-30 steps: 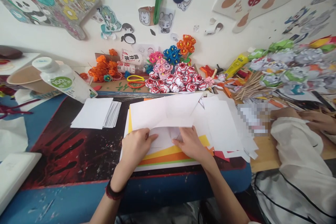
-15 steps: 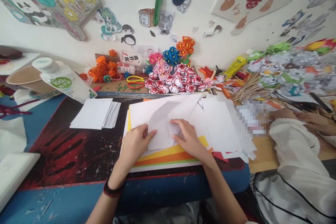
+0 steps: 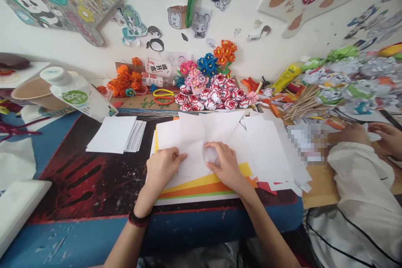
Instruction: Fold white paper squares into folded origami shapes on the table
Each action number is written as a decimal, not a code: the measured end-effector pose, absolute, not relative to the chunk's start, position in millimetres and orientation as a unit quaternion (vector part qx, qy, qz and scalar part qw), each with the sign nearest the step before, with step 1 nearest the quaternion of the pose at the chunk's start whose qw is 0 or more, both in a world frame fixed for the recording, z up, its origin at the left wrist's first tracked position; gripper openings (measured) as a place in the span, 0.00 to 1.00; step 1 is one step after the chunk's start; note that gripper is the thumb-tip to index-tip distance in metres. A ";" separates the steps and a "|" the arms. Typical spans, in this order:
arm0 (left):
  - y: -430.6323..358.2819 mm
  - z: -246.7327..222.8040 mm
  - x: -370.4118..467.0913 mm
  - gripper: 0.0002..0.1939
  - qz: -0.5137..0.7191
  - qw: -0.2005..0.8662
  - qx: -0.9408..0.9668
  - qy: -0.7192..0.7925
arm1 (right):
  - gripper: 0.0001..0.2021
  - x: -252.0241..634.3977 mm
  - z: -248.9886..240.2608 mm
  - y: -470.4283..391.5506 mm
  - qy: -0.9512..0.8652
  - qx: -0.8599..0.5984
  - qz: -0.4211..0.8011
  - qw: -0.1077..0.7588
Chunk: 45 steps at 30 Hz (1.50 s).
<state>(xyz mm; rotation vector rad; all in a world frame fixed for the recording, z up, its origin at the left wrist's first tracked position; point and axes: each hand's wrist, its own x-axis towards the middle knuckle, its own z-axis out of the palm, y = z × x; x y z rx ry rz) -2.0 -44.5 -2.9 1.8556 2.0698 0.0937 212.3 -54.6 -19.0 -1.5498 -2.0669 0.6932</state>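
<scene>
Between my hands is a white sheet of paper (image 3: pixel 192 157) with a faint crease across it, over a pile of larger sheets. My left hand (image 3: pixel 163 166) pinches its left edge between thumb and curled fingers. At the right edge, my right hand (image 3: pixel 225 164) has its thumb and bent fingers around the paper, which curls there. Yellow paper (image 3: pixel 246 169) and orange paper (image 3: pixel 201 188) stick out from the pile below my hands. A stack of white paper squares (image 3: pixel 111 134) lies to the left.
A white bottle (image 3: pixel 78 94) leans at the back left. Red-and-white craft flowers (image 3: pixel 216 96) lie along the wall. More white sheets (image 3: pixel 266 146) spread to the right. Beside me on the right, another person's sleeve (image 3: pixel 358 180) and hands show. A white box-like object (image 3: pixel 21 209) sits at the left edge.
The upper part of the white sheet now shows as a raised panel beyond a crease, where a curved shadow lay before. Both hands hold nearly the same place. The camera view has shifted slightly.
</scene>
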 end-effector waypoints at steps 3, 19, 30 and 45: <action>-43.9 -3.3 -1.9 0.21 0.031 0.180 0.653 0.735 | 0.20 212.3 -20.2 -54.2 -0.756 -0.564 0.244 0.227; -40.5 -5.3 -3.8 0.21 0.035 0.193 0.654 0.731 | 0.19 213.0 -18.4 -54.9 -0.758 -0.562 0.240 0.227; -41.2 -3.9 -5.1 0.21 0.037 0.195 0.658 0.726 | 0.19 213.8 -17.3 -55.2 -0.751 -0.560 0.257 0.239; -46.9 -0.5 -4.5 0.22 0.033 0.200 0.657 0.726 | 0.07 190.7 -30.0 -44.9 -0.754 -0.623 0.046 0.202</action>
